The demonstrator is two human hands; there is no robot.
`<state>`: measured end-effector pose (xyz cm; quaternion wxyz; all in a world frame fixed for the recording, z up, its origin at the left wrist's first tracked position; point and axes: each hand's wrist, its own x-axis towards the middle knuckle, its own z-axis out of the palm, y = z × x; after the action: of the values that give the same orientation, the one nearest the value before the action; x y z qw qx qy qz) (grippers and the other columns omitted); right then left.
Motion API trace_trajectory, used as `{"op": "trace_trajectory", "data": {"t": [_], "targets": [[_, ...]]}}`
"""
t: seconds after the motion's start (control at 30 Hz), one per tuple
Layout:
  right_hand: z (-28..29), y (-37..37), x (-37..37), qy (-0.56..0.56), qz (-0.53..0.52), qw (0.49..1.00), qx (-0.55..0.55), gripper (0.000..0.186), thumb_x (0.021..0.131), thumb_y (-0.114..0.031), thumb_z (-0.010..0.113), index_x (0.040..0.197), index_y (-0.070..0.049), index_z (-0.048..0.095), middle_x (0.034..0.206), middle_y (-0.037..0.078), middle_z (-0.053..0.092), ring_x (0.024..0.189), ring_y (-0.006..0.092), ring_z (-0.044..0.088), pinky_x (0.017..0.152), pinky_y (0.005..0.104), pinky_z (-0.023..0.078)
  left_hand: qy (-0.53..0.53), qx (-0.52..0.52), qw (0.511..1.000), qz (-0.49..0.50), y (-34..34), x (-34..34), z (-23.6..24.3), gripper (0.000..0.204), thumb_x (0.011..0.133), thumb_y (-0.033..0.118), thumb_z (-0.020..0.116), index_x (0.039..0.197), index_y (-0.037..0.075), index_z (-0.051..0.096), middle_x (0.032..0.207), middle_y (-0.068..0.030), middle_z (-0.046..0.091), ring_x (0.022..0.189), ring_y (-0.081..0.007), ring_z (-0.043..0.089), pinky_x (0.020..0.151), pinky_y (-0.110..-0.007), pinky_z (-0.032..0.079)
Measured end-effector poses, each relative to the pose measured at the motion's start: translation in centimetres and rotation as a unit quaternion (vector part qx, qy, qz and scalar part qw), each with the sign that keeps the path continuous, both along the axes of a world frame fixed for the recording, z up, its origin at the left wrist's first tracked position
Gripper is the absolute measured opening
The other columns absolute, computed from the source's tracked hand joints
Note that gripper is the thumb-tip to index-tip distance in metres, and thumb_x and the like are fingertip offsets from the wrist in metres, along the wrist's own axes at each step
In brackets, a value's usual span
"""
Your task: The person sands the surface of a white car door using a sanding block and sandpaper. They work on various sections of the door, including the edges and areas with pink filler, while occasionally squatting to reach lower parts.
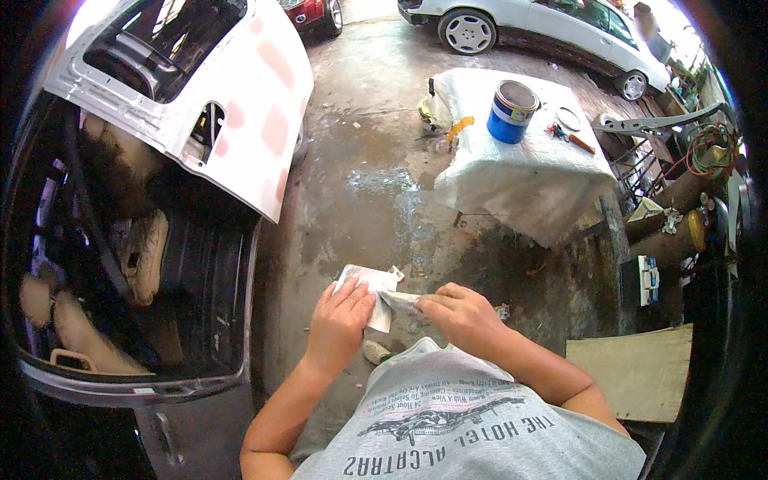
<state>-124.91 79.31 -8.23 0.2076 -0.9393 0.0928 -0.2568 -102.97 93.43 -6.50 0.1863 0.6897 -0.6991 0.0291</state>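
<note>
My left hand (344, 314) is closed on a pale, flat, roughly square sheet or plate (360, 276), its fingers lying across the top. Just to the right, my right hand (458, 312) pinches a narrow, light grey, blade-like piece (400, 302). That piece's tip meets the plate's right edge near my left fingertips; whether it is a spreader or a folded strip I cannot tell. Both hands are in front of my body, above the floor.
At the left stands a car body (248, 120) with pinkish patches and an open rear. Ahead right, a cloth-covered table (512, 188) bears a blue can (512, 112), a round white lid (568, 119) and hand tools. A white car (544, 28) is behind; a board (632, 372) lies at right.
</note>
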Motion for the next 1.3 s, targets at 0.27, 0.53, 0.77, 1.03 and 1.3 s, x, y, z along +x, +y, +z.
{"op": "trace_trajectory", "data": {"t": [0.27,0.53,0.77,1.03,1.3], "targets": [[2.7,-3.1,1.0,0.024,-0.081,0.994,0.067,0.028,0.082,-0.006,0.067,0.11,-0.005,0.068,0.096,0.013,0.072,0.086,0.0292,0.067,0.074,0.0409,0.056,0.074,-0.019,0.991,0.108,3.0,0.5,3.0,0.032,0.081,0.0,0.064,0.113,0.004,0.07,0.123,-0.0136,0.069,0.124,-0.0324,0.06,0.105,-0.045,0.047],[-4.2,-8.8,0.2,-0.084,-0.031,0.783,0.616,0.042,0.087,-0.01,0.073,0.126,-0.001,0.061,0.096,0.018,0.07,0.078,0.0275,0.069,0.076,0.0362,0.056,0.256,-0.09,0.923,0.272,5.1,2.5,1.3,0.038,0.088,-0.009,0.056,0.123,0.003,0.064,0.119,-0.0201,0.066,0.109,-0.0366,0.064,0.092,-0.04,0.051],[-26.0,-5.8,-16.4,0.329,-0.513,0.767,0.2,0.024,0.093,-0.013,0.055,0.113,-0.004,0.063,0.093,0.025,0.07,0.089,0.0458,0.068,0.082,0.054,0.053,0.427,-0.05,0.822,0.373,7.2,0.2,-1.3,0.075,0.088,-0.007,0.056,0.156,0.014,0.034,0.134,-0.0222,0.06,0.103,-0.0266,0.067,0.072,-0.036,0.06],[-12.2,-4.0,-4.0,-0.183,-0.251,0.592,0.744,0.021,0.095,-0.012,0.061,0.113,0.0,0.063,0.105,0.006,0.07,0.093,0.0179,0.067,0.083,0.0363,0.055,0.5,0.042,0.849,0.164,3.4,-3.5,-9.0,0.053,0.091,0.013,0.067,0.139,0.0,0.052,0.125,-0.0192,0.065,0.116,-0.0261,0.061,0.098,-0.04,0.049],[-2.7,0.3,3.9,-0.112,-0.049,0.589,0.799,0.022,0.101,-0.017,0.056,0.112,0.0,0.063,0.103,0.009,0.07,0.095,0.0193,0.068,0.082,0.0374,0.057,0.804,-0.013,0.566,0.184,-4.1,-5.3,-4.1,0.036,0.088,0.01,0.07,0.12,-0.004,0.063,0.115,-0.0077,0.067,0.105,-0.0192,0.064,0.091,-0.034,0.051]]}}
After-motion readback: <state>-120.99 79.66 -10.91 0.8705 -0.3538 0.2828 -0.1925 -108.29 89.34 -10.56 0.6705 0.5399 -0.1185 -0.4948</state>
